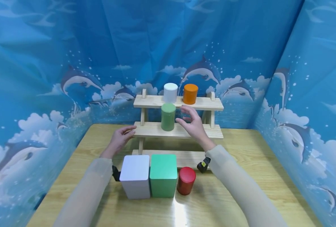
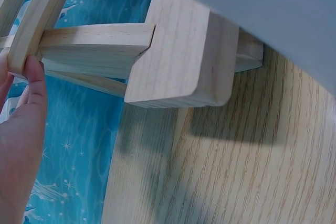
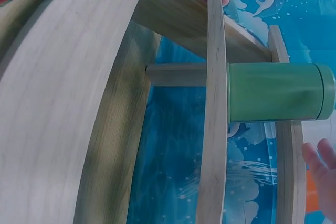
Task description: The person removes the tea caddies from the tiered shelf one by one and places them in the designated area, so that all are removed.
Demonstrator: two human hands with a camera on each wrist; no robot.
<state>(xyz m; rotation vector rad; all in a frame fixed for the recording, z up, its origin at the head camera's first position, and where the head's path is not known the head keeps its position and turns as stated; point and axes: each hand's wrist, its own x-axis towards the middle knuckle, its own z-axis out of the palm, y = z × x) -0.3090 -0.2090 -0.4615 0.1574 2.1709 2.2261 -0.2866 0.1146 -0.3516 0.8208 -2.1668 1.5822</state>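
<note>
A green lidded canister (image 1: 168,117) stands upright on the middle tier of a three-step wooden shelf stand (image 1: 193,130). My right hand (image 1: 192,123) is just right of the canister, thumb and fingers spread in a curve with a gap to its side. The right wrist view shows the green canister (image 3: 281,92) upright on its board, with the fingertips (image 3: 326,156) apart from it. At the left end of the same tier, my left hand (image 1: 121,138) grips the board. Up close, thumb and fingers (image 2: 35,85) pinch the board's end (image 2: 31,35).
On the top tier stand a white canister (image 1: 170,93) and an orange canister (image 1: 190,94). In front of the stand, a white box (image 1: 135,176), a green box (image 1: 163,175) and a red canister (image 1: 186,180) sit side by side on the wooden table (image 1: 227,201). Dolphin-print curtains (image 1: 114,47) hang around.
</note>
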